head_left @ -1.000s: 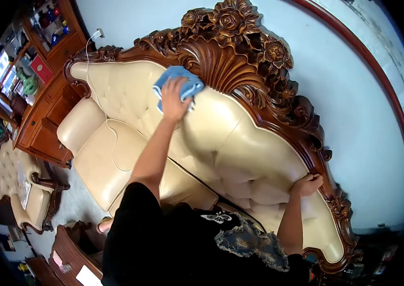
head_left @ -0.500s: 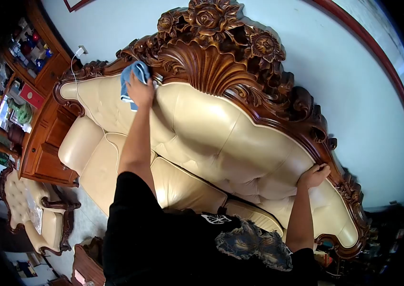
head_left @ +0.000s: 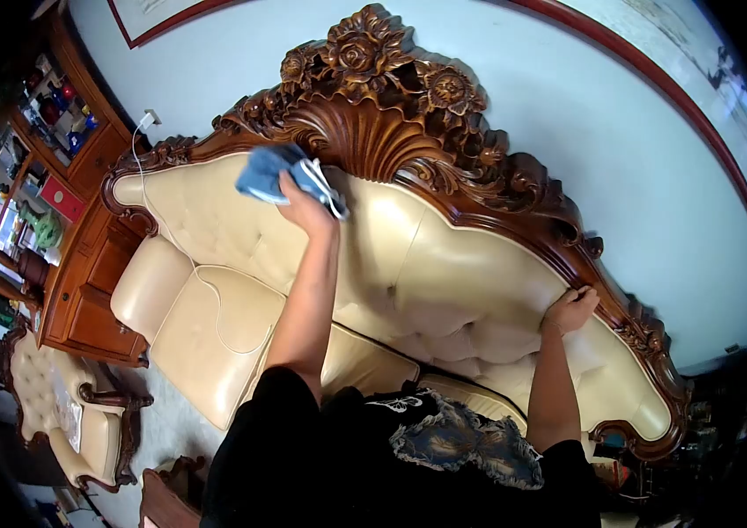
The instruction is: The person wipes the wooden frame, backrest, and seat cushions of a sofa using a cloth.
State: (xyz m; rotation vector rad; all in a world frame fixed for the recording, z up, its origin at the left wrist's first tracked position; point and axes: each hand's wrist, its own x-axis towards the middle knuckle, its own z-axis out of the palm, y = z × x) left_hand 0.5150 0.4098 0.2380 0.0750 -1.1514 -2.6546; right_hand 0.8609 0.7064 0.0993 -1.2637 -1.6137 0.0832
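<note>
My left hand (head_left: 307,209) grips a folded blue cloth (head_left: 272,174) with pale edges. It holds the cloth over the top of the cream tufted backrest (head_left: 457,264), just below the carved shell. Whether the cloth touches the surface I cannot tell. Farther right, my right hand (head_left: 570,311) is closed over the brown wooden frame (head_left: 514,231) along the backrest's top edge; its fingertips are partly hidden. Carved roses (head_left: 357,51) crown the frame.
A white cable (head_left: 202,280) runs from a wall socket (head_left: 150,117) down across the sofa seat (head_left: 210,326). At left stand a wooden cabinet (head_left: 96,304) and a matching armchair (head_left: 34,387). A red-framed picture (head_left: 655,75) hangs on the wall above.
My left hand has moved right and slightly down with the cloth, from the frame's left part toward the middle of the backrest. The right hand stays on the frame; the view has shifted slightly.
</note>
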